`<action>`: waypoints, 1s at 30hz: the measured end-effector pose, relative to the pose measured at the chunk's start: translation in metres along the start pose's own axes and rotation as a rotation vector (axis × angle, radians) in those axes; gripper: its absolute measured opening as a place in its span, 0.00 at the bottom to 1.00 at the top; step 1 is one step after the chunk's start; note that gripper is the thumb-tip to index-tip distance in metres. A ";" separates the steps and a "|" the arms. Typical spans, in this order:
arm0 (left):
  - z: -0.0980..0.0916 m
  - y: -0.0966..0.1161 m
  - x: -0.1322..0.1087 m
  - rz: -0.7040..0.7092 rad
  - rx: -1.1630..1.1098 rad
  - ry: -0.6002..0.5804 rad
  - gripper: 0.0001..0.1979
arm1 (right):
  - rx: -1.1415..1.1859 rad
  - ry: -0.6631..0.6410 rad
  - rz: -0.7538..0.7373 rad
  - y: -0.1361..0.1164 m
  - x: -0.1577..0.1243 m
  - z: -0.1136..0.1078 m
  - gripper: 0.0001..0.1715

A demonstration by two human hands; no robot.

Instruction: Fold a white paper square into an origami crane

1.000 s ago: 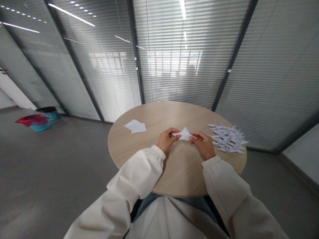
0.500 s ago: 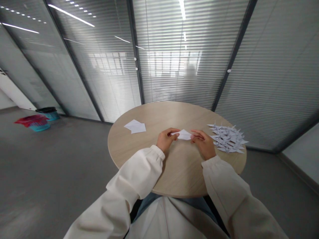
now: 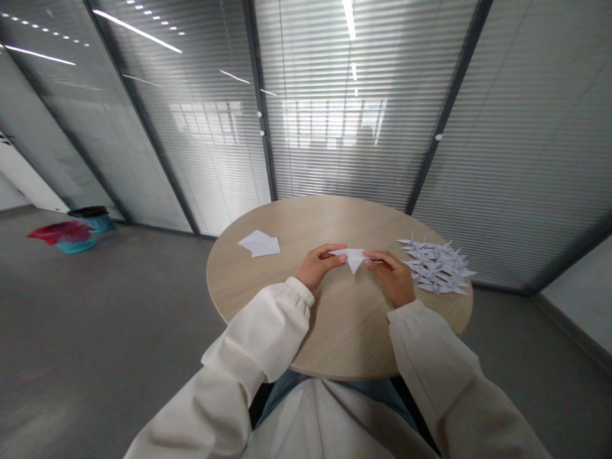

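Observation:
A white folded paper piece [image 3: 352,257] is held over the round wooden table [image 3: 335,325], shaped as a triangle with its tip pointing down toward me. My left hand [image 3: 317,266] pinches its left corner and my right hand [image 3: 393,275] pinches its right corner. Both hands are closed on the paper, just above the tabletop, in cream sleeves.
A heap of several small folded white paper figures [image 3: 436,266] lies on the table to the right of my right hand. Flat white sheets [image 3: 261,243] lie at the table's left. Glass walls with blinds stand behind. A red and blue basket [image 3: 67,234] sits on the floor far left.
The folded paper has been turned over between my hands: its tip pointed up a second ago, lay flatter half a second ago, and now points down. My hands stayed in place.

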State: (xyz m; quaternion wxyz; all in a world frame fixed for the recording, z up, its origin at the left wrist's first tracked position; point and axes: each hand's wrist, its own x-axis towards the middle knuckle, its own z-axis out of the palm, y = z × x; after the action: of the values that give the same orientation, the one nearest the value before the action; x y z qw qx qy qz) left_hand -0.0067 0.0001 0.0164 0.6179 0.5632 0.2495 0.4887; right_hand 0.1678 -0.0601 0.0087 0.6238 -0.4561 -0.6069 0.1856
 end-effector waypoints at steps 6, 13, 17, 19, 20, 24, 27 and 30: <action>-0.001 0.004 0.000 0.087 0.142 0.017 0.15 | 0.059 0.001 0.003 0.000 0.001 -0.001 0.12; -0.001 0.012 -0.003 0.154 0.243 0.043 0.12 | 0.062 -0.028 -0.013 0.002 0.002 -0.001 0.10; 0.001 0.012 -0.004 0.153 0.281 0.073 0.12 | 0.038 0.003 0.008 0.002 0.002 -0.001 0.11; 0.002 0.012 -0.005 0.145 0.277 0.086 0.13 | 0.041 0.024 0.045 0.002 0.001 -0.001 0.11; 0.002 0.011 -0.005 0.143 0.279 0.090 0.13 | 0.043 0.031 0.074 0.002 0.001 -0.001 0.11; 0.002 0.010 -0.005 0.167 0.355 0.109 0.13 | 0.081 0.063 0.160 0.003 0.002 0.002 0.15; 0.002 0.008 -0.005 0.207 0.365 0.096 0.14 | 0.114 0.054 0.170 0.004 0.002 0.003 0.17; 0.002 0.006 -0.005 0.226 0.322 0.062 0.14 | 0.118 0.017 0.171 0.004 0.002 0.003 0.17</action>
State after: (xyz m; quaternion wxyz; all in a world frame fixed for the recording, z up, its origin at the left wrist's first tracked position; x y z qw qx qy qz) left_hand -0.0089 -0.0056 0.0215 0.4532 0.6638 0.2784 0.5259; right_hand 0.1665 -0.0548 0.0061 0.6366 -0.4702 -0.5485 0.2699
